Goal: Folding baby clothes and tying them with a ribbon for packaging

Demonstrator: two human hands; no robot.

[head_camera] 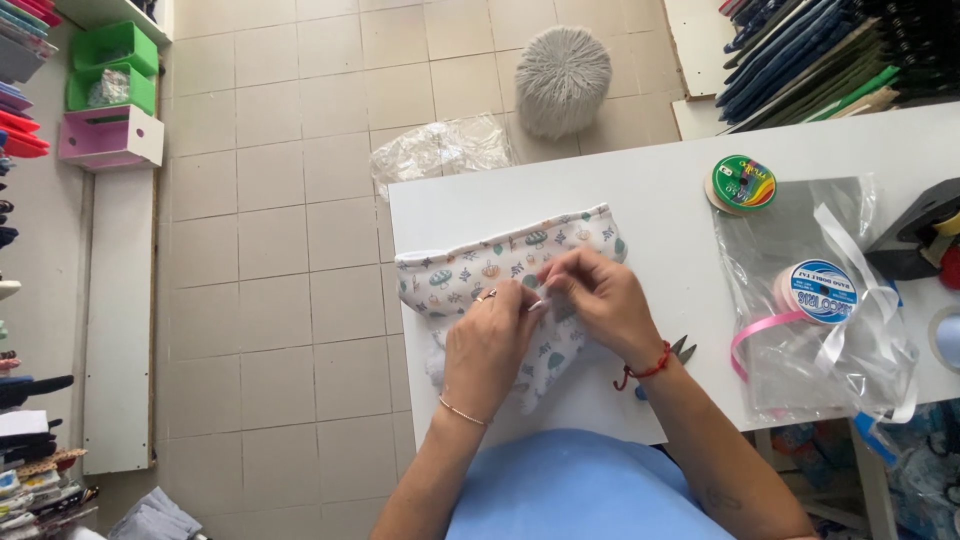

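Note:
A white fabric piece [470,270] with small printed patterns lies on the white table [660,200] near its left corner. My left hand [490,345], with a ring and a thin bracelet, pinches the fabric at its middle. My right hand [600,300], with a red cord on the wrist, grips the same spot from the right, fingertips meeting the left hand's. White stuffing or lining shows under the fabric at the table's front edge. Small scissors [682,350] lie just behind my right wrist, partly hidden.
A clear plastic bag [800,240] with a ribbon spool [818,292], pink and white ribbons lies to the right. A green-labelled ribbon roll [743,183], a black tape dispenser [920,235], a grey fluffy stool [562,78], a plastic bag on the floor [440,150], stacked fabrics [800,55] and green boxes [112,65] surround.

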